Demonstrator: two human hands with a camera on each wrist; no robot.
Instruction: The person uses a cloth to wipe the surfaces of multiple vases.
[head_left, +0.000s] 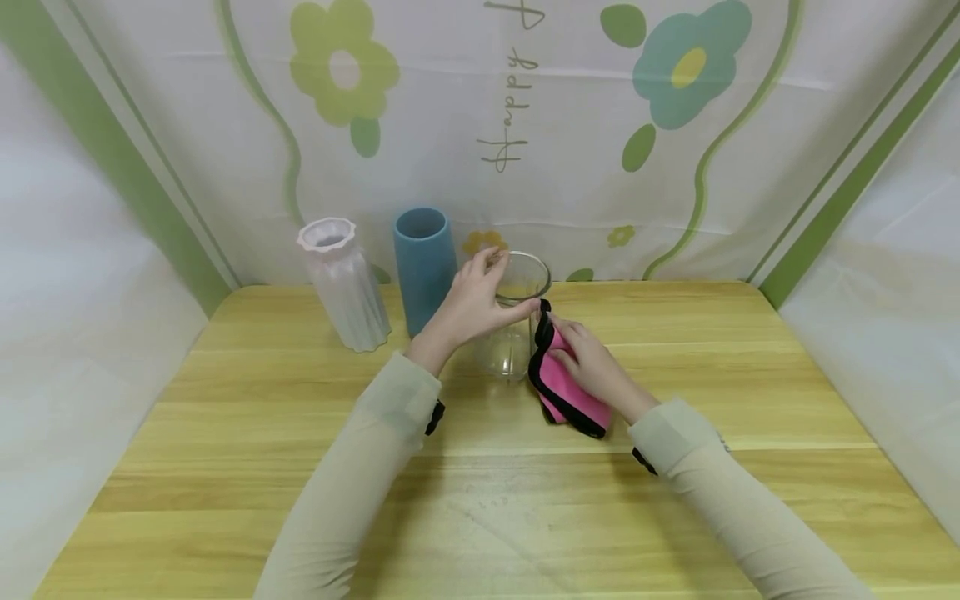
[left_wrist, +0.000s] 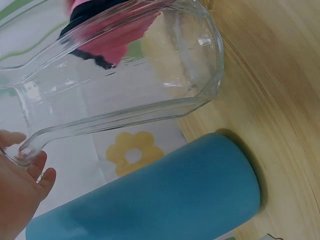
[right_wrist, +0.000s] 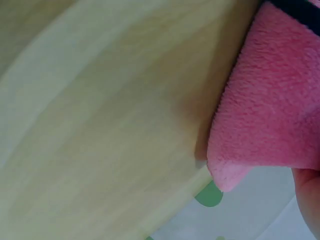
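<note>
A clear glass vase (head_left: 510, 354) stands upright on the table near its back edge. My left hand (head_left: 474, 302) grips it by the rim; in the left wrist view the fingers (left_wrist: 40, 172) curl about the flared lip. Pink cloth with black edging (head_left: 576, 396) hangs folded from my right hand (head_left: 592, 362), which pinches it against the vase's right side. The cloth's fluffy face (right_wrist: 270, 110) fills the right of the right wrist view, where most of that hand is out of frame.
Left of the glass vase stands a tall blue vase (head_left: 423, 267), close to my left wrist. Farther left is a white ribbed vase (head_left: 348, 292) with a scalloped rim. A flower-printed curtain (head_left: 555, 192) hangs behind the wooden table (head_left: 480, 517).
</note>
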